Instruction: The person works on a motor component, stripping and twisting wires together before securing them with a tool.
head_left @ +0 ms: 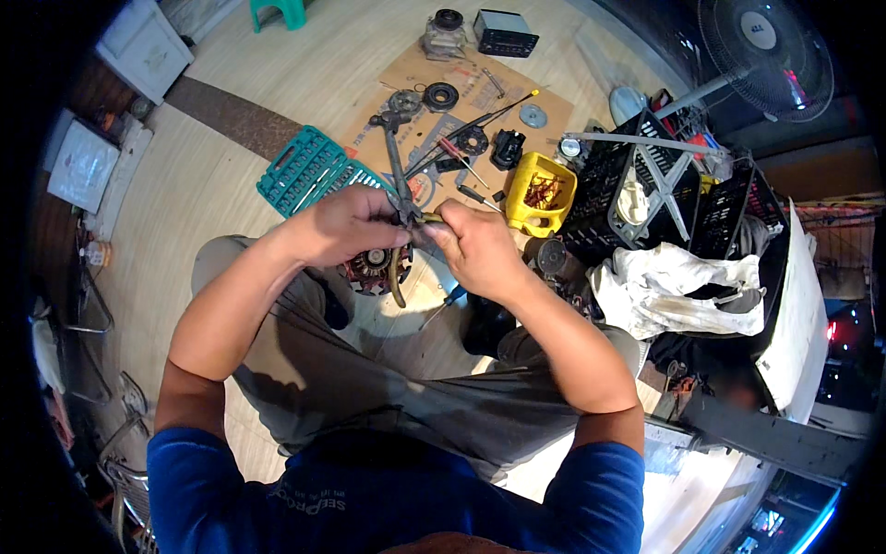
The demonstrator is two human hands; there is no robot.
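In front of my knees, my right hand [475, 247] is closed on a pair of pliers [400, 277] with worn yellow-brown handles. One handle runs into my right fingers; the other hangs down between my hands. My left hand [349, 226] is closed close to the plier jaws, its thumb and fingers pinched together. What it grips there is too small to make out. Below my hands, a round motor part with copper windings [372, 265] sits on the floor, partly covered by them. Just beyond, a hammer [391, 138] lies with its handle pointing toward me.
A green socket set case [309, 171] lies open at left. Cardboard [406, 74] holds pulleys, screwdrivers and metal parts. To the right stand a cut yellow jug [561, 224] with copper-coloured pieces, black crates [591, 208], a white cloth [678, 291] and a fan [761, 55].
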